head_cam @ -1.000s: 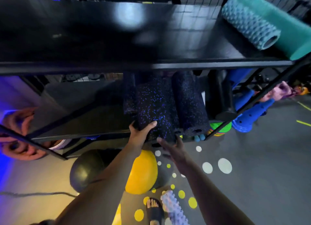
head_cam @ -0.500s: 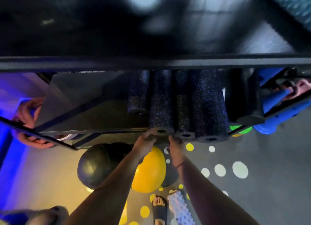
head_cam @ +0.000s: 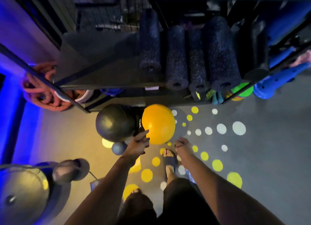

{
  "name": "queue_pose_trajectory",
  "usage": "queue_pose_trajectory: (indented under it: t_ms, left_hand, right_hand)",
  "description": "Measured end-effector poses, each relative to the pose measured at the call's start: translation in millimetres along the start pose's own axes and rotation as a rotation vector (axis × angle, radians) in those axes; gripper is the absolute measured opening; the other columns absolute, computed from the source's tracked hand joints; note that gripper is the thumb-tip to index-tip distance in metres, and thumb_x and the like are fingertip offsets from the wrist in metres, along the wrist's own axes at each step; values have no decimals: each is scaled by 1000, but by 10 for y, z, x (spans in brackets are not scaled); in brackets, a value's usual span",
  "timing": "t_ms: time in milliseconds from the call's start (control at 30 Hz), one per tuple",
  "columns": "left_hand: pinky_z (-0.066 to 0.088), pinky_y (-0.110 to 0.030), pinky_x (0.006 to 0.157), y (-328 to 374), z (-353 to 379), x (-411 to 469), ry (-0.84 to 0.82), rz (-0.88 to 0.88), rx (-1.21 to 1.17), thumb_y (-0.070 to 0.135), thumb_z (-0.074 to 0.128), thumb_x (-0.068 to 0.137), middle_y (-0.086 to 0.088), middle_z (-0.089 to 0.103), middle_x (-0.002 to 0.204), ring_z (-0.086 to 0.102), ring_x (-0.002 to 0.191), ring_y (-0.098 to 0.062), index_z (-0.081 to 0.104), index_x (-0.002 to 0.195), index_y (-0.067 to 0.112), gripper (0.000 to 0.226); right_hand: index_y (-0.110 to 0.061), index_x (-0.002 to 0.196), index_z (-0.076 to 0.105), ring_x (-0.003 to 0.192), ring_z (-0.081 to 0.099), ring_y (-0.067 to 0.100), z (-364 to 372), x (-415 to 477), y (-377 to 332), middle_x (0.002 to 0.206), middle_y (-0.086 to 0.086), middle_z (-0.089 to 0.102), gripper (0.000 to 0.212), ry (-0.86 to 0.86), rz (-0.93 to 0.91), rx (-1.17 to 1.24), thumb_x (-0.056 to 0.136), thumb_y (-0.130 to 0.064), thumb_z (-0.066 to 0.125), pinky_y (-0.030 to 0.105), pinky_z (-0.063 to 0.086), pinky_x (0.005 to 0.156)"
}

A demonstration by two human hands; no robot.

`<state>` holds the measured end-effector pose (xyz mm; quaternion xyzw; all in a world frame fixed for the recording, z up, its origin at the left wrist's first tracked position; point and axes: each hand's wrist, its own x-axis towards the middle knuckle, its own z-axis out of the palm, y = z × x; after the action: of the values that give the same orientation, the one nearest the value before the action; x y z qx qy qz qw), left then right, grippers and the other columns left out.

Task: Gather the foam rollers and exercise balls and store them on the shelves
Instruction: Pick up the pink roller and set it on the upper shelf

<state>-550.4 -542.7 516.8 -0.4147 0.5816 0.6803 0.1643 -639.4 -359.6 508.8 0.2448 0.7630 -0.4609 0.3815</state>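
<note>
Foam rollers (head_cam: 176, 60) lie side by side on the shelf (head_cam: 101, 73); before it, two exercise balls (head_cam: 158, 122) sit side by side on the floor (head_cam: 269, 140).

Black shelf (head_cam: 101, 76), 12 o'clock. Four speckled foam rollers (head_cam: 175, 56) lie on its right half, side by side and lengthwise front to back. The three toward 3 o'clock overhang the front edge. A smooth black roller (head_cam: 257, 56) sits at their 3 o'clock; same board, as far as can be told.

Grey floor (head_cam: 262, 157), 6 o'clock of the shelf.
- Yellow ball (head_cam: 158, 124) and dark ball (head_cam: 115, 122) sit just beside each other at the shelf's foot.
- Small grey ball (head_cam: 118, 148) is at the dark ball's 6 o'clock; contact unclear.
- Yellow and white light spots (head_cam: 239, 128) are scattered toward 3 o'clock.
</note>
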Motion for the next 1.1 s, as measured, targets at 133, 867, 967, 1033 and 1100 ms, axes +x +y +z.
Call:
queue_pose_trajectory:
  t_ms: [133, 867, 967, 1033, 1100]
  left_hand:
    - [52, -34, 81, -528, -174, -619, -61, -68, -36, 8, 54, 101, 0, 67, 122, 67, 107, -19, 53, 140, 34, 47]
    - [48, -32, 69, -2306, 1613, -650, 54, -350, -123, 29, 62, 98, -17, 72, 112, 69, 85, -30, 54, 135, 20, 38]
    - [51, -35, 75, -2809, 2142, -52, 45, -371, -150, 32, 52, 103, -16, 71, 116, 68, 89, -30, 52, 136, 19, 35]
    - [51, -36, 77, -3231, 2498, 414, 24, -373, -106, 32, 49, 104, -12, 71, 111, 69, 90, -28, 53, 138, 18, 37]
    - [51, -37, 81, -3696, 2821, 894, 11, -369, -76, 34, 49, 103, -12, 72, 116, 69, 95, -28, 53, 138, 20, 38]
  right_hand:
    - [-10, 109, 61, 79, 55, 20, 59, -482, 796, 90, 4, 59, 13, 75, 49, -22, 99, -12, 54, 30, 47, 69]
    - [-11, 123, 65, 115, 64, 30, -1062, -66, 3298, 122, 12, 69, 53, 54, 125, -316, 82, -43, 56, 40, 50, 99]
    - [-12, 126, 61, 120, 59, 33, -1259, 653, 3764, 126, 12, 64, 45, 88, 119, -305, 85, -30, 62, 34, 48, 98]
    - [-10, 143, 47, 131, 48, 34, -1346, 1298, 4138, 139, 15, 52, 57, 75, 105, -359, 89, -17, 66, 35, 40, 103]
    - [-9, 145, 42, 132, 45, 37, -1413, 2010, 4574, 142, 18, 47, 67, 76, 79, -450, 85, -17, 72, 40, 40, 106]
